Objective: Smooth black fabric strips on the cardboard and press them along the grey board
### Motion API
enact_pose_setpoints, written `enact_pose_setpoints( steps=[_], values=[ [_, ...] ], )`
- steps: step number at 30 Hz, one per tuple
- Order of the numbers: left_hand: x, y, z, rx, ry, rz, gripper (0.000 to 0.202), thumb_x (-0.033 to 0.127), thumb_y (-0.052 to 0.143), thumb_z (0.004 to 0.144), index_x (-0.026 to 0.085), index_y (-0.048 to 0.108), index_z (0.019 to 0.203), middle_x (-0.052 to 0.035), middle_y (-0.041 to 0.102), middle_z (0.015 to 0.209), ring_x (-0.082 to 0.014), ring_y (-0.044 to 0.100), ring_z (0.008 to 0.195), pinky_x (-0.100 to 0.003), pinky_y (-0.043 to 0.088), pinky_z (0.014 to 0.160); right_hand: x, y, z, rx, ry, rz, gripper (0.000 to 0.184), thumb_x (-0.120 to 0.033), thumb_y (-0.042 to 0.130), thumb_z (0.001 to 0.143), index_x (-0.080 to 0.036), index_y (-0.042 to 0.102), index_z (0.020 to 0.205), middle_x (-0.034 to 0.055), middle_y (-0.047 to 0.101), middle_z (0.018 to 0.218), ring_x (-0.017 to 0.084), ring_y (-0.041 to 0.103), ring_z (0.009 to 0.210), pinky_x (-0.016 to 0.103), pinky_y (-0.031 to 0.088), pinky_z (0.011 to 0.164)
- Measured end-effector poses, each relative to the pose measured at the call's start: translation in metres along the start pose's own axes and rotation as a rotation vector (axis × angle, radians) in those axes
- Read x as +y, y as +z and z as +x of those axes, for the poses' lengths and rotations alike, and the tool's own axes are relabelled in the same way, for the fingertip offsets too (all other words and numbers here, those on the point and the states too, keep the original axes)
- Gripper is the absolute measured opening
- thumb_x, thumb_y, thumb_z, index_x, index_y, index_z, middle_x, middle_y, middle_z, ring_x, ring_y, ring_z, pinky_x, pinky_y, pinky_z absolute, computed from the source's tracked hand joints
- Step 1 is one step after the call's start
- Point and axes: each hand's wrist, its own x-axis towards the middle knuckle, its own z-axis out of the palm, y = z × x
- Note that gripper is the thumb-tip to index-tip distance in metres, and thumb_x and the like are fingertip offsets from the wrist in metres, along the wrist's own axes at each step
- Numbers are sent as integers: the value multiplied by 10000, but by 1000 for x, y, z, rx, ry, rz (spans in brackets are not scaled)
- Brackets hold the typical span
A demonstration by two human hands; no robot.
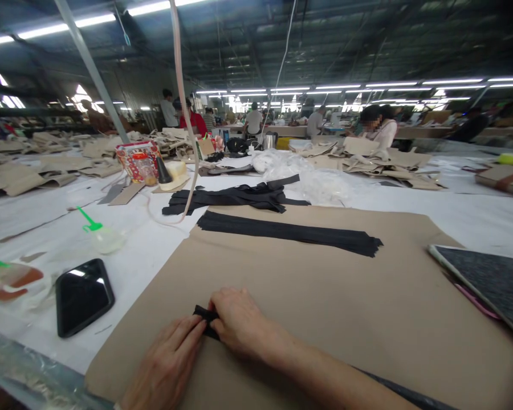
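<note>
A short stretch of black fabric strip [212, 331] shows between my two hands on a large tan sheet [282, 285]. My left hand [169, 359] lies at the strip's left side, fingers together and fingertips pressed on it. Curled over the same piece, my right hand [239, 322] pinches it between thumb and fingers. Part of the strip is hidden under that hand. A dark band [393, 387] comes out below my right forearm; whether it is the same strip I cannot tell. Farther up the sheet lies a flat stack of black strips [286, 230].
Behind the sheet is a loose heap of black strips [235, 196] beside a hanging hose [192, 136]. At left lie a phone [85, 296] and green-tipped bottles [105, 239]. A dark grey board [487, 279] sits at right. Co-workers [380, 125] sit farther back.
</note>
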Motion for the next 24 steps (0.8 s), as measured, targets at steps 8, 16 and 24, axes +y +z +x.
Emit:
enact_pose_setpoints(
  steps=[8,16,24],
  values=[
    [-4,0,1,29,-17,32,391,289,482,892,176,514,1265,-68,616,1218,-184,567,1119,-286,503,939,-4,13,6,72,0,-48,197,-128,483,813,-167,587,976,72,610,1009,220,534,961,384,401,895],
    [-16,-6,0,10,53,109,388,329,484,894,186,524,1253,-36,614,1236,-172,554,1139,-288,482,960,-2,19,4,157,-42,-35,214,-106,471,817,-161,621,959,78,598,948,196,530,917,319,432,859],
    [-18,-6,-1,6,85,164,390,338,465,903,186,526,1256,-37,605,1251,-170,560,1131,-283,470,961,6,26,1,203,-130,5,251,-105,446,855,-175,627,1014,59,576,949,173,512,921,269,419,853]
  ],
)
